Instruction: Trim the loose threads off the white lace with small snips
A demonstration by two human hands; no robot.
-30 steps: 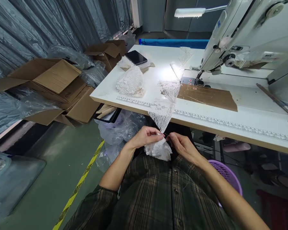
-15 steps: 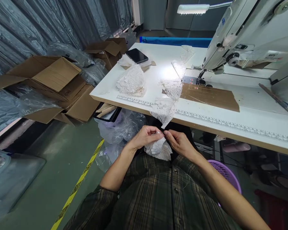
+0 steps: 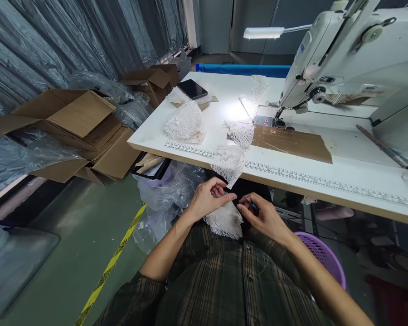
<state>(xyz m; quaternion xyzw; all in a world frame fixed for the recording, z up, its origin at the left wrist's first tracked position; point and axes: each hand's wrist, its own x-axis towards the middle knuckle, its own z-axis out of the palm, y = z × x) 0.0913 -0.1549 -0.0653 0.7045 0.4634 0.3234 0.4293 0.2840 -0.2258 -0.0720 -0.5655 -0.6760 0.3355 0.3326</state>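
Beside white tabletop (image 3: 149, 131), above green floor (image 3: 81, 231), left hand (image 3: 206, 202) gapes, right hand (image 3: 265, 219) holds tool (image 3: 254, 207).

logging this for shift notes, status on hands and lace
Left hand loosely open at lap lace. Right hand holding small tool. Lace strip hangs off table.

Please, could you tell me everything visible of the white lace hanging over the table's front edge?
The white lace looks like thin openwork mesh. It lies in joined or overlapping pointed pieces, partly covering the brown cardboard and ruler scale on the table. Its front part overhangs the edge, narrowing to a tip close to the left hand; whether they touch is unclear.
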